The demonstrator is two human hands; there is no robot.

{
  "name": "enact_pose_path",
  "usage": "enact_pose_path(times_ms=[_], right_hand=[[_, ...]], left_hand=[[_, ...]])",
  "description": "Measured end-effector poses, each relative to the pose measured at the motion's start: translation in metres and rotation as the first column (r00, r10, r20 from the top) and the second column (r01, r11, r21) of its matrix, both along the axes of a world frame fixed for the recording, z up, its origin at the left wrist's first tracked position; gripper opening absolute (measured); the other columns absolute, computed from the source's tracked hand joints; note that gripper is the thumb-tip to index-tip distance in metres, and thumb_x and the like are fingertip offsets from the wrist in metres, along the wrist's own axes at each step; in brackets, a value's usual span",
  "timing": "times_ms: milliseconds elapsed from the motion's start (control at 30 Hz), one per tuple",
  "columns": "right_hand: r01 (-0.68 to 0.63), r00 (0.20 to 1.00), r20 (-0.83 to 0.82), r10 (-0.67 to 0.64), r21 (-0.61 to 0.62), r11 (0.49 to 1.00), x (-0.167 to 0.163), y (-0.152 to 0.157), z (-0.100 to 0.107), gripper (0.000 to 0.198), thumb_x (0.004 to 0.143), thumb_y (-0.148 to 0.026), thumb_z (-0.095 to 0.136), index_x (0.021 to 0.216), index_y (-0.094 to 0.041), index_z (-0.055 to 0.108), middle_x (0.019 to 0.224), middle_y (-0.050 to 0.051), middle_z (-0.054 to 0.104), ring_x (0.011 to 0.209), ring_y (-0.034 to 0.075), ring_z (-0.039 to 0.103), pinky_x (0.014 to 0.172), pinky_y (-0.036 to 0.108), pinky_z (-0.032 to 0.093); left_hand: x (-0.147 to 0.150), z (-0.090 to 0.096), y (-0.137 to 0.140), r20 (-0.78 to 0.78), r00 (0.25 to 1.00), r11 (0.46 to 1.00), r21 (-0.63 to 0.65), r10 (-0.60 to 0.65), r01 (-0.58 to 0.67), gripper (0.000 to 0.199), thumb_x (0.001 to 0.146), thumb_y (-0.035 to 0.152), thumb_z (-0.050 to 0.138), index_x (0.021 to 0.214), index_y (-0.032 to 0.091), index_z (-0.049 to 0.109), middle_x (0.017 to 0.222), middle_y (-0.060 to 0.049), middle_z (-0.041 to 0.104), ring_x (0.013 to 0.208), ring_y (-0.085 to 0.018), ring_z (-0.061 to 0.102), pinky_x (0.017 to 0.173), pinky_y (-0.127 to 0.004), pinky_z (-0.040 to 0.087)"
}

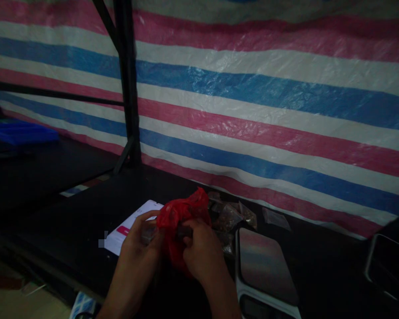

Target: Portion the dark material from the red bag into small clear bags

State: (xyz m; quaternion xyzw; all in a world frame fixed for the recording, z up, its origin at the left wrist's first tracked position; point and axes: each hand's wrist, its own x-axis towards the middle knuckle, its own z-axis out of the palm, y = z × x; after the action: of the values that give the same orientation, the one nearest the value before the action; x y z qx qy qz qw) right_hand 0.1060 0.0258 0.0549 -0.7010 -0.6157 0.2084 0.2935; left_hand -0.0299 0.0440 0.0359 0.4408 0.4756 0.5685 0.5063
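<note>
A crumpled red plastic bag (181, 217) is held above the dark table (69, 221), low in the middle of the view. My left hand (141, 246) grips its left side, fingers curled around the plastic. My right hand (201, 254) pinches the bag's right side, thumb and fingers closed on it. What is inside the bag is hidden. A white card with a pink label (129, 228) lies flat under my left hand.
Several small clear packets (232, 215) lie behind the bag, by the striped tarp wall (252, 102). A digital scale with a shiny platform (264, 266) sits right of my hands. A black metal post (128, 84) rises at left; a blue object (18, 133) rests far left.
</note>
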Motion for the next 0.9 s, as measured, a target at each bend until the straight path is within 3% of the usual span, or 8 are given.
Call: enact_pose_path(times_ms=[200,333,467,600,700,800,900], right_hand=[[-0.035,0.978,-0.206,0.040,0.029,0.999,0.005,0.002,-0.006,0.050,0.078,0.008,0.055,0.109,-0.024,0.077,0.110,0.001,0.082,0.109,0.020,0.075,0.097,0.031,0.052],[-0.057,0.929,-0.363,0.067,0.037,0.998,0.017,0.004,-0.010,0.041,0.085,0.004,0.054,0.108,-0.022,0.075,0.113,0.002,0.081,0.109,0.019,0.075,0.097,0.031,0.053],[-0.086,0.896,-0.426,0.123,0.104,0.991,0.030,-0.001,0.001,0.035,0.089,0.000,0.054,0.110,-0.021,0.073,0.112,0.003,0.080,0.109,0.019,0.074,0.101,0.033,0.053],[-0.121,0.895,-0.408,0.178,0.160,0.980,0.029,-0.012,0.024,0.035,0.091,-0.005,0.058,0.117,-0.025,0.073,0.118,0.002,0.078,0.109,0.019,0.072,0.101,0.032,0.053],[-0.141,0.926,-0.313,0.210,0.227,0.964,0.017,-0.018,0.037,0.044,0.084,0.001,0.059,0.114,-0.027,0.075,0.122,0.000,0.075,0.113,0.017,0.070,0.103,0.030,0.051],[-0.208,0.949,-0.171,0.265,0.294,0.933,0.005,-0.021,0.041,0.050,0.080,0.006,0.054,0.109,-0.027,0.077,0.123,-0.001,0.071,0.114,0.016,0.068,0.105,0.028,0.049],[-0.260,0.951,-0.085,0.298,0.304,0.916,-0.002,-0.020,0.042,0.050,0.086,0.004,0.051,0.113,-0.029,0.079,0.125,-0.001,0.070,0.115,0.017,0.067,0.104,0.030,0.050]], left_hand=[[-0.002,-0.003,0.001,-0.049,0.998,0.999,0.012,0.038,-0.038,0.064,0.073,0.065,0.081,0.122,0.027,0.063,0.108,-0.003,0.076,0.082,-0.022,0.075,0.066,-0.030,0.060],[0.000,-0.009,0.007,-0.094,0.996,0.995,0.103,0.009,0.001,0.063,0.077,0.061,0.079,0.126,0.026,0.060,0.109,-0.004,0.076,0.091,-0.025,0.076,0.077,-0.036,0.062],[0.005,-0.015,0.007,-0.154,0.988,0.982,0.186,0.001,0.028,0.057,0.082,0.055,0.076,0.128,0.025,0.057,0.109,-0.005,0.077,0.096,-0.027,0.076,0.086,-0.041,0.062],[0.008,-0.021,0.002,-0.256,0.967,0.978,0.207,0.022,0.032,0.055,0.086,0.054,0.072,0.132,0.028,0.057,0.115,-0.006,0.078,0.101,-0.028,0.077,0.093,-0.044,0.061],[0.009,-0.027,0.001,-0.300,0.953,0.974,0.223,0.038,0.032,0.053,0.088,0.053,0.069,0.134,0.030,0.057,0.118,-0.006,0.079,0.106,-0.027,0.078,0.093,-0.042,0.062],[0.010,-0.031,0.001,-0.291,0.955,0.963,0.267,0.062,0.019,0.051,0.086,0.045,0.068,0.133,0.028,0.058,0.129,-0.008,0.077,0.116,-0.029,0.076,0.097,-0.044,0.062],[0.011,-0.032,0.002,-0.288,0.954,0.953,0.301,0.080,0.011,0.051,0.084,0.037,0.066,0.133,0.026,0.059,0.136,-0.010,0.074,0.124,-0.030,0.073,0.104,-0.047,0.060]])
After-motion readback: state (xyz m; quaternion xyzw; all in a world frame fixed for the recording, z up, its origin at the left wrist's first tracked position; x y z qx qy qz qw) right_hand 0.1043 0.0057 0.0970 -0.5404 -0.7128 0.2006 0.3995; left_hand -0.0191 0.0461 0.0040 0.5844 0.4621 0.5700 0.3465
